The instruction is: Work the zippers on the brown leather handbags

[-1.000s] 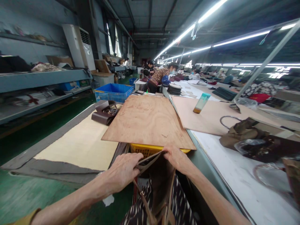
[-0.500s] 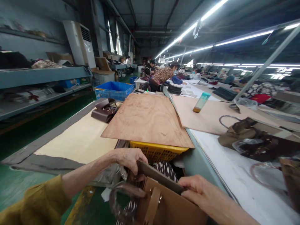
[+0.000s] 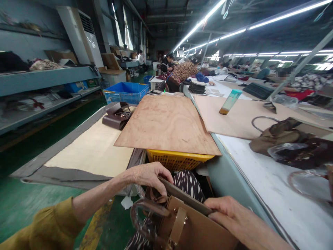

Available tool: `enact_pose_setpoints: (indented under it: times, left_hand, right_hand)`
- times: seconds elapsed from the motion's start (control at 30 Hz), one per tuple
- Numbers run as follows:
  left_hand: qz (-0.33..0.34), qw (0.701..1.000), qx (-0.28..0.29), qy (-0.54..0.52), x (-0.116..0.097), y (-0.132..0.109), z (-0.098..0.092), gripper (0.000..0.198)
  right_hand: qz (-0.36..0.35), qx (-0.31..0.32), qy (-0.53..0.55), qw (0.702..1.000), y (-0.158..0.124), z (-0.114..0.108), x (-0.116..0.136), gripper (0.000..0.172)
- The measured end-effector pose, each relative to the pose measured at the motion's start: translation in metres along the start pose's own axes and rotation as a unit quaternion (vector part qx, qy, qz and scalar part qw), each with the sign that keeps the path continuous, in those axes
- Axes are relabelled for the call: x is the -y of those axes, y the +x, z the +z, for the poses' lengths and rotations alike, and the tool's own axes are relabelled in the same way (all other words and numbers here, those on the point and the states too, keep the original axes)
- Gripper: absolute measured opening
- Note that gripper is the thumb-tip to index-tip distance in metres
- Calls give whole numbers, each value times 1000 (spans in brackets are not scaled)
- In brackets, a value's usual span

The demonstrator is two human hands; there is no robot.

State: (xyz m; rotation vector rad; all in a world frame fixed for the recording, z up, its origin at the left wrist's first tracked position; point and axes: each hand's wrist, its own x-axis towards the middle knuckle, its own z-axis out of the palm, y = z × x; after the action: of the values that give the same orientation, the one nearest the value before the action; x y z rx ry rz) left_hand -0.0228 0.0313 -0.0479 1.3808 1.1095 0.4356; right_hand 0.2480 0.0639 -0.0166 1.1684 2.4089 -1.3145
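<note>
A brown handbag with a strap, metal fittings and a plastic-wrapped handle rests over my lap, at the bottom of the head view. My left hand grips the far upper edge near its left corner, thumb and fingers closed on the panel. At the right end of the same top edge, my right hand pinches the rim between thumb and fingers. Patterned dark-and-white cloth on my legs shows behind the bag. The bag's inside and its lower part are hidden.
Ahead, a plywood board lies over a yellow crate. A dark brown flap piece sits left of it. On the right-hand table are a glue bottle and more bags. A blue bin and co-workers are farther back.
The view has tilted down and shifted slightly, so the background sits higher. Both hands keep their hold on the bag's top edge, and the bag appears a little farther right.
</note>
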Motion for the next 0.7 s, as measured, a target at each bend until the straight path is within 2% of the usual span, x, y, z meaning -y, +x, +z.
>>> enact_pose_setpoints:
  times: [0.17,0.37,0.5,0.7]
  left_hand:
    - [-7,999,30,-27,-7,0,-4,29]
    - [39,998,23,46,-6,4,-4,25]
    - [15,998,51,26,-2,8,-3,28]
    - [13,998,40,45,-5,11,-3,23]
  right_hand:
    - [-4,6,19,1000,5,2,-7,23]
    - [8,-12,26,1000,4,3,-6,21]
    - [13,-20,26,999,1,4,-2,21]
    - [1,-26,8,1000,1,5,-3,20]
